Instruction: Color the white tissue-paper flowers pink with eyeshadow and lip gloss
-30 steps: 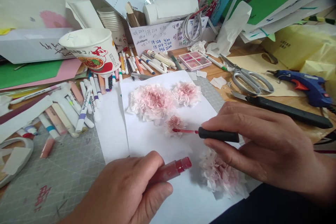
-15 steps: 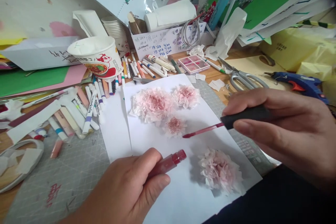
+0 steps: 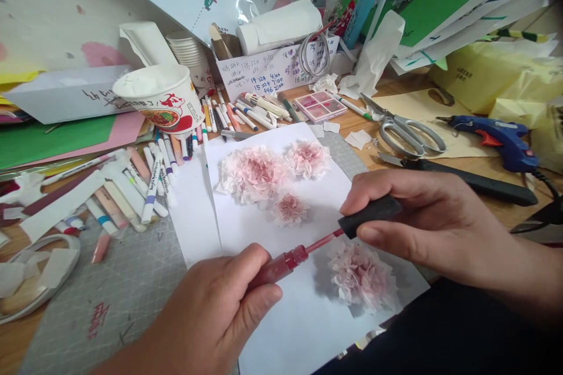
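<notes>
My left hand (image 3: 229, 299) is closed around a dark pink lip gloss tube (image 3: 281, 263), its open neck pointing up to the right. Between the thumb and fingers of my right hand (image 3: 422, 228) is the black cap (image 3: 367, 215) of the lip gloss applicator. The applicator's thin pink wand (image 3: 323, 240) reaches down to the tube's neck, its tip hidden inside. Several ruffled paper flowers, white with pink centres, lie on white paper (image 3: 281, 340): a large one (image 3: 253, 173), a smaller one (image 3: 308, 158), a small one (image 3: 290, 209) and one near my right hand (image 3: 363, 275).
Markers (image 3: 153, 181) crowd the left and back. A paper bowl (image 3: 160, 99) stands behind them. Toward the back lies a pink palette (image 3: 320, 106). Scissors (image 3: 404, 129), a black-handled cutter (image 3: 475, 179) and a blue glue gun (image 3: 497, 135) lie at the right. A grey cutting mat (image 3: 145, 281) is underneath.
My right hand has moved left and slightly down, bringing the wand from beside the small flower into the tube's neck. My left hand stays nearly in place. The cutter now shows at the right.
</notes>
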Demonstrator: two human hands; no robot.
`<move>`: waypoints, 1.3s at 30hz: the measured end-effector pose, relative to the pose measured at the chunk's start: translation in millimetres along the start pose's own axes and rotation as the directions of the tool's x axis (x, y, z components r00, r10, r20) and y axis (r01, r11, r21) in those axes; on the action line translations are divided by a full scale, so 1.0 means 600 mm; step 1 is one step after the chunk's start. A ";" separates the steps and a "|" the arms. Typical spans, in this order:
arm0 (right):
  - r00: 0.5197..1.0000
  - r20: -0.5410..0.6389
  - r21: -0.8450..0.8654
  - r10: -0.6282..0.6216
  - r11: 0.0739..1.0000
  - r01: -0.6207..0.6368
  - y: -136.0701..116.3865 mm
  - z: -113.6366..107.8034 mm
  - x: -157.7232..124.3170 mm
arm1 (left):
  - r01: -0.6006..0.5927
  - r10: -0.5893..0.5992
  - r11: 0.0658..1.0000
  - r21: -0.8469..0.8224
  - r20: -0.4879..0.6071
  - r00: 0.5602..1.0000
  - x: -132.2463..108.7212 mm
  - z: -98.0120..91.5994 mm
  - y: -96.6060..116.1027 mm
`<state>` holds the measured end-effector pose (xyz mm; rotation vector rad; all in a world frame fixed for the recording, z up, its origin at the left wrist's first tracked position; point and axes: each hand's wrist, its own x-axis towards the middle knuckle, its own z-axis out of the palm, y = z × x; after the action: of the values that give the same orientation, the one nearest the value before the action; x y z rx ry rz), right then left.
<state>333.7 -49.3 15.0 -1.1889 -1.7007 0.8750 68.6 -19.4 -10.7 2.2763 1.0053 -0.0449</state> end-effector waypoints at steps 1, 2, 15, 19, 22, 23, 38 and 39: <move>0.999 0.044 0.018 0.008 1.000 -0.009 0.000 0.004 0.000 | -0.019 0.019 1.000 0.007 -0.012 1.000 0.000 0.001 -0.001; 0.996 0.092 0.031 0.004 0.999 -0.007 0.001 0.009 0.001 | -0.040 0.041 0.999 0.018 -0.030 0.999 -0.001 0.003 -0.002; 0.996 0.081 0.053 0.045 0.997 -0.049 0.013 -0.001 0.004 | -0.079 0.084 0.994 0.073 -0.072 0.994 -0.001 0.003 0.000; 0.979 -0.205 -0.025 0.024 0.999 -0.029 0.020 -0.032 0.002 | -0.021 0.026 0.996 0.088 -0.057 0.998 -0.003 0.006 -0.002; 0.962 -0.247 -0.223 -0.118 0.973 0.062 0.018 -0.029 -0.003 | -0.057 0.065 0.992 0.108 -0.068 0.996 -0.002 0.011 -0.003; 0.967 -0.185 -0.283 -0.175 0.952 0.118 0.015 -0.022 -0.005 | -0.087 0.095 0.989 0.117 -0.069 0.993 -0.001 0.012 -0.004; 0.913 0.226 -0.596 -0.340 0.693 0.406 -0.010 0.039 0.006 | -0.148 0.164 0.979 0.143 -0.105 0.981 0.003 0.021 0.000; 0.908 0.242 -0.599 -0.343 0.683 0.417 -0.011 0.040 0.006 | -0.142 0.155 0.980 0.142 -0.086 0.984 0.004 0.020 0.002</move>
<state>308.7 -49.2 12.6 -1.1382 -2.3368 0.0713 73.4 -25.4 -20.1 2.4928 0.9013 0.0630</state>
